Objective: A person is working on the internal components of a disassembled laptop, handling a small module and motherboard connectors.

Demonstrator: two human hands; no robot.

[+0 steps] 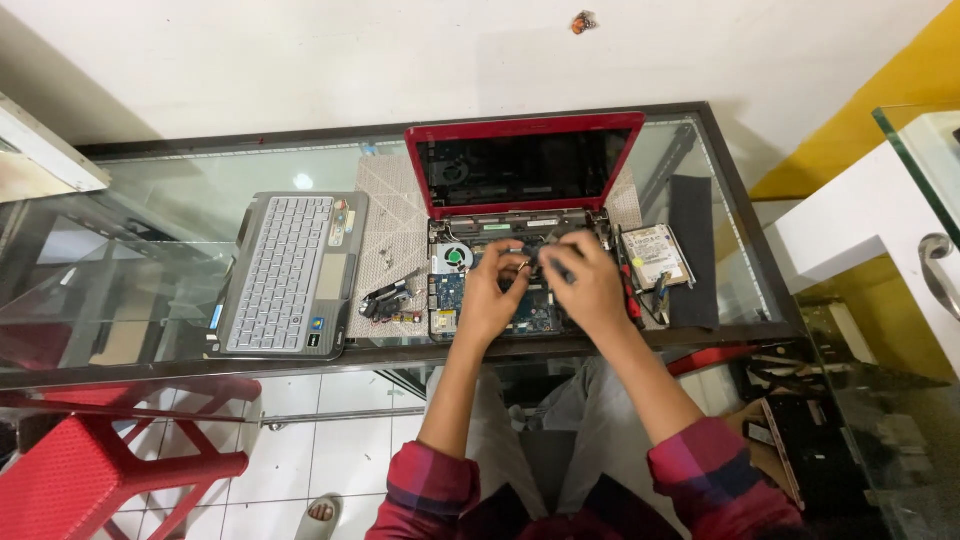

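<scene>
Here both hands (540, 285) crowd the opened laptop (520, 190) near the table edge (560, 345).

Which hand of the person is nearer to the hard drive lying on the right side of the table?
The right hand is nearer: it is over the open laptop, just beside the hard drive. The left hand is farther left.

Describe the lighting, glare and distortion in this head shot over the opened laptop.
Head view: even indoor light, soft shadows only; a small lamp glare on the glass table above the detached keyboard; wide-angle bending curves the table's edges; the laptop screen is dark and faintly mirrors the fan; left hand and right hand are slightly soft over the board, their fingertips hard to read.
</scene>
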